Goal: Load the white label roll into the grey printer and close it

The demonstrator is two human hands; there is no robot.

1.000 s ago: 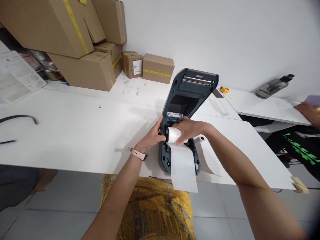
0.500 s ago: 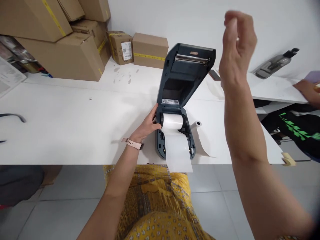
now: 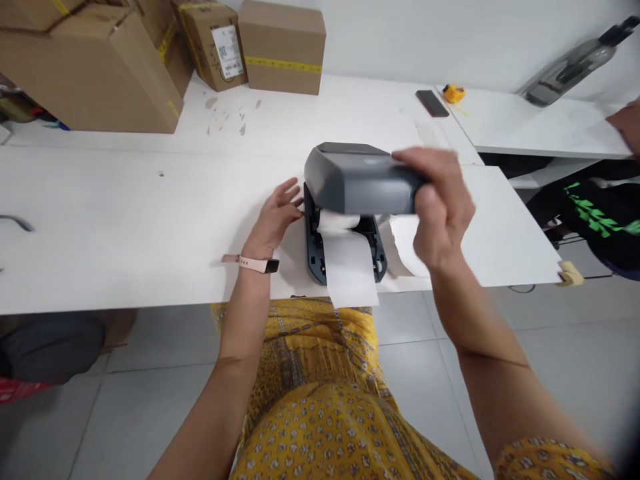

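Note:
A dark grey label printer (image 3: 315, 263) stands near the front edge of the white table. Its lid (image 3: 367, 183) is tilted partway down over the base, gripped at the right front by my right hand (image 3: 444, 210). Beneath the lid, part of a white label roll (image 3: 340, 221) shows. From it a white paper strip (image 3: 351, 270) runs out over the printer's front and past the table edge. At the printer's left side is my left hand (image 3: 277, 217), fingers apart, the fingertips at or just touching the casing. A loose curled paper (image 3: 409, 243) lies right of the printer.
Cardboard boxes (image 3: 283, 53) are stacked at the back left. Farther back to the right lie a phone (image 3: 433, 103) and a yellow tape measure (image 3: 454, 93), near a grey bottle (image 3: 565, 70). Another person's hand (image 3: 627, 127) shows at the right edge.
My right hand has come down from the air and taken hold of the lid, which has swung from upright to partly lowered. My left hand has loosened from the printer's side.

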